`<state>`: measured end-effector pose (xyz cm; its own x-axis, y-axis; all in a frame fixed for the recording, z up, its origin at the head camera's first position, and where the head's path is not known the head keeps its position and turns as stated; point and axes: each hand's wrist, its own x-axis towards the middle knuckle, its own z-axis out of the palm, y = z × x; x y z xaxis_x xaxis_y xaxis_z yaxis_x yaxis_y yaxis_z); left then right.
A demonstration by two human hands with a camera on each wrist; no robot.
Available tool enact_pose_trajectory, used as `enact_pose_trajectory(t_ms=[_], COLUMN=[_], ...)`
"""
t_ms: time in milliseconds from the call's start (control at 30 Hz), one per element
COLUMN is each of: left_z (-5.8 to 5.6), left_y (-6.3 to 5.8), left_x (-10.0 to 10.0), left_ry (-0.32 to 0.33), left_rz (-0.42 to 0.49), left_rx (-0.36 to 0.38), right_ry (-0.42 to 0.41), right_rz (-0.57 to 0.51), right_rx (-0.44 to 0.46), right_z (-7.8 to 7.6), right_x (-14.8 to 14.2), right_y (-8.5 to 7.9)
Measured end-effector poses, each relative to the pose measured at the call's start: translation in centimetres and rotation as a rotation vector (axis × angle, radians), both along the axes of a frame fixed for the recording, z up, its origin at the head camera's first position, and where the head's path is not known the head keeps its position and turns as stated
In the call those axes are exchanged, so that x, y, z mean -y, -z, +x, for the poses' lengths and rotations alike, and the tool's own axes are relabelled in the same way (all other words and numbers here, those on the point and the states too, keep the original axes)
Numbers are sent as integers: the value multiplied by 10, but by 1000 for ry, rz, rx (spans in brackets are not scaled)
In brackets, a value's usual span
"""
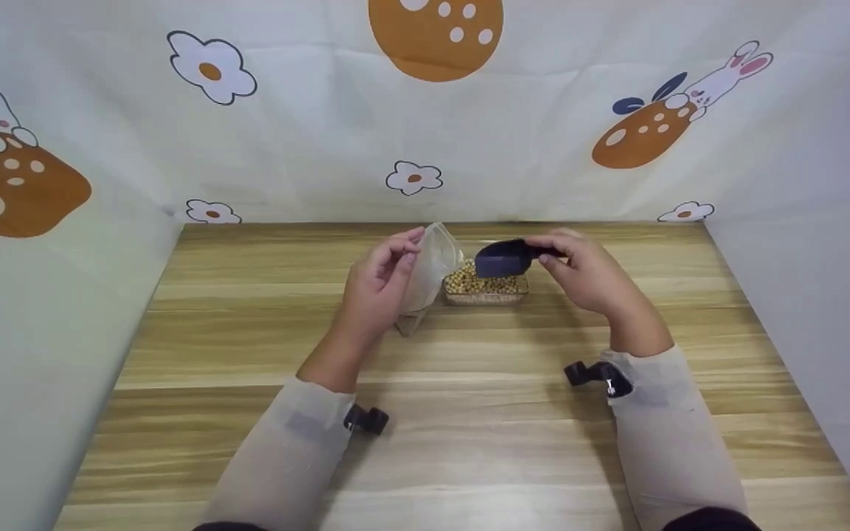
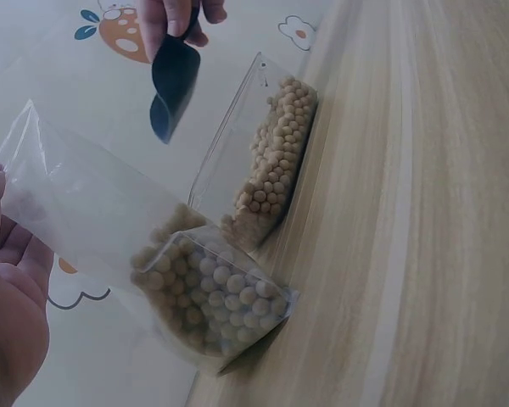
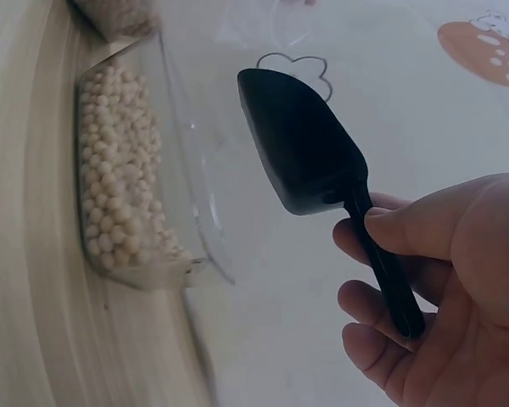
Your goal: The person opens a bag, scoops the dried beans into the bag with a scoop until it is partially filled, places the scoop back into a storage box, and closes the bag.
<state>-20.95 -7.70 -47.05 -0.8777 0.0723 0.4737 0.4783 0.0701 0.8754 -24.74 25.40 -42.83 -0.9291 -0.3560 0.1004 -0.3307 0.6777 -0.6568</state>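
Observation:
My left hand (image 1: pixel 381 284) pinches the upper edge of a translucent plastic bag (image 1: pixel 431 269). The bag stands tilted on the table, and round beige beans (image 2: pixel 216 297) fill its bottom part in the left wrist view. Between thumb and fingers, my right hand (image 1: pixel 584 273) grips the handle of a black scoop (image 3: pixel 301 144). Its bowl looks bare in the right wrist view and is held above a clear rectangular container (image 1: pixel 485 299), pointing toward the bag. Similar beans (image 3: pixel 119 170) lie inside that container, just right of the bag.
A wood-grain table (image 1: pixel 469 442) spreads beneath both arms. Pale cloth walls (image 1: pixel 307 133) with printed flowers, rabbits and orange fruit rise behind it and on both sides. Each sleeve carries a small black wrist camera (image 1: pixel 370 420).

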Motion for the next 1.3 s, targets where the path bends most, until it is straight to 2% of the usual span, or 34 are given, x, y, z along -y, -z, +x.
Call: enact_pose_trajectory(t_ms=[267,467,733,1100,1300], left_z=[1,1,0,1,0], left_y=[1,2,1,1,2], left_x=[1,1,1,0,0], left_ry=[-2,3,-1,-9,3], left_rz=[-16,-11,-14,-27,-23], left_rx=[6,6,11,17,13], right_ry=[-18,-28,-30,-47,-58], right_rz=[28,58,155,274,276], right_rx=[53,59,12,-53,-102], right_z=[-5,-8,-8,-3,-1], right_x=[0,3,6,10,13], right_y=[13,19,21,14,17])
